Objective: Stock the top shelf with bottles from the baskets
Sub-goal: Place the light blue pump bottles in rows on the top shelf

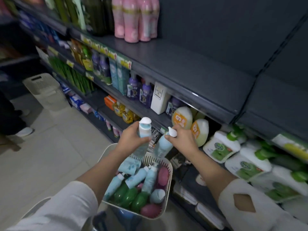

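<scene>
The left hand (pixel 131 139) grasps a light blue plastic bottle with a white flip cap (pixel 144 130); the fingers and thumb wrap around its body and the bottle stands nearly upright. The right hand (pixel 183 140) grasps a second light blue plastic bottle with a white cap (pixel 163 147) by the neck, just below the cap; this bottle tilts, its base pointing down towards the basket. Both held bottles are above the far edge of the white slotted plastic basket (pixel 170 169), which is directly below the two forearms. The two bottles are close together but apart. The basket holds more light blue bottles lying on their sides (pixel 138 177), green plastic bottles (pixel 128 195) and pink rounded bottles (pixel 150 210). The dark grey metal top shelf (pixel 191 64) is well above both hands. At its left end stands a group of tall pink bottles with gold bands (pixel 135 20), with dark green bottles (pixel 97 15) just beside them to the left; the shelf surface to the right of the pink bottles is bare. On a lower shelf near the right hand, white jugs with green labels (pixel 221 147) lie stacked. A cream perforated basket (pixel 46 92) stands on the pale tiled floor (pixel 50 155), well apart to the left. Both forearms emerge from white sleeves (pixel 66 205).
</scene>
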{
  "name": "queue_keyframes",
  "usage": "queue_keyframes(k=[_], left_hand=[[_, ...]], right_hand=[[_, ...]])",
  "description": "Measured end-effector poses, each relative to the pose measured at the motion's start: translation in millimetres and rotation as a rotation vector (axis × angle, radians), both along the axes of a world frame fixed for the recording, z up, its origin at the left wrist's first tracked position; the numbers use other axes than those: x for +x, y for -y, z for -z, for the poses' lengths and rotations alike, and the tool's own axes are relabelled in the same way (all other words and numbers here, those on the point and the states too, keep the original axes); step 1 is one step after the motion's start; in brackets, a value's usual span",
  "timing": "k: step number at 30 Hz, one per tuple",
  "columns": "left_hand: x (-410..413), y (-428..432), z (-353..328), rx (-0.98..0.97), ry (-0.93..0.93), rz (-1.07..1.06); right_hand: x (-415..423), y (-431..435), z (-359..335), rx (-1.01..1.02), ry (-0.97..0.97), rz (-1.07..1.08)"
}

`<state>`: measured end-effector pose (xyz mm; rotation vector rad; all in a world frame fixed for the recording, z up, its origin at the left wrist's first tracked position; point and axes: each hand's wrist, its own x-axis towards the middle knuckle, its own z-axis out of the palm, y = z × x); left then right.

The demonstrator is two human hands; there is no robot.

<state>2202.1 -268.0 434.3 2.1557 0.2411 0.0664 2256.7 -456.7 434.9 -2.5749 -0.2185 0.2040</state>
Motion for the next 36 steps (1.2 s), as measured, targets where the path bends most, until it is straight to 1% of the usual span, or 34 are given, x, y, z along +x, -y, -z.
queue_keyframes(k=[2, 8, 14, 18, 22, 26, 29, 33, 36], left_hand=[[0.0, 6.8, -25.0, -0.027, 0.030, 0.011], [-8.3, 33.0, -87.2, -0.054, 0.126, 0.040], [-27.7, 77.8, -145.8, -0.112, 0.283, 0.023], [-33.6, 117.1, -183.1, -0.204, 0.389, 0.046], [-29.7, 152.2, -216.1, -0.207, 0.472, 0.120], [-9.6, 182.9, -244.2, -0.202, 0.512, 0.171], [17.8, 207.7, -255.3, -0.198, 0.509, 0.222], [66.5, 239.8, -256.0, -0.219, 0.476, 0.303], [106.5, 260.9, -252.3, -0.224, 0.444, 0.378]], right_hand=[[-2.0, 6.0, -26.1, -0.008, 0.027, 0.019], [-20.5, 33.5, -97.6, -0.016, 0.154, -0.011], [-53.6, 82.2, -170.4, 0.164, 0.270, 0.043], [-72.8, 114.8, -216.2, 0.222, 0.362, 0.036], [-82.9, 145.9, -255.8, 0.253, 0.448, 0.057], [-65.7, 180.2, -284.0, 0.299, 0.529, 0.177], [-40.9, 204.6, -294.5, 0.318, 0.548, 0.277], [-1.7, 232.9, -297.2, 0.189, 0.560, 0.375], [28.6, 251.4, -293.7, 0.133, 0.534, 0.452]])
